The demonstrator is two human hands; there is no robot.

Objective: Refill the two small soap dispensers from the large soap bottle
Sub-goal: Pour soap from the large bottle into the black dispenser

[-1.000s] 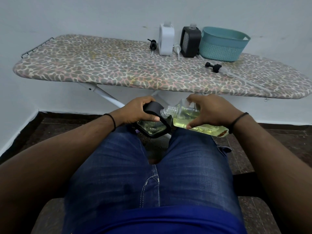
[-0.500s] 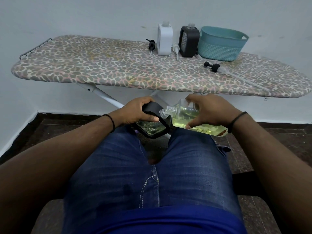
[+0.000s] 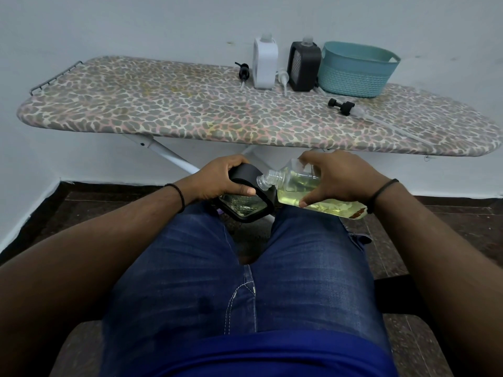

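Observation:
Over my knees, my left hand (image 3: 217, 179) grips a black-framed small soap dispenser (image 3: 246, 206) with clear sides. My right hand (image 3: 336, 176) holds the large clear soap bottle (image 3: 302, 190) of yellow-green soap tipped on its side. The bottle's open threaded neck (image 3: 268, 179) touches the dispenser's top edge. A white dispenser (image 3: 265, 63) and another black dispenser (image 3: 304, 66) stand uncapped at the back of the ironing board (image 3: 163, 112).
Three pump heads lie on the board: a black pump head (image 3: 243, 73), a white pump head (image 3: 283, 78) and a black long-tubed pump head (image 3: 341, 106). A teal basket (image 3: 356, 69) stands at the back right. I sit on a chair with my jeans-clad legs below the hands.

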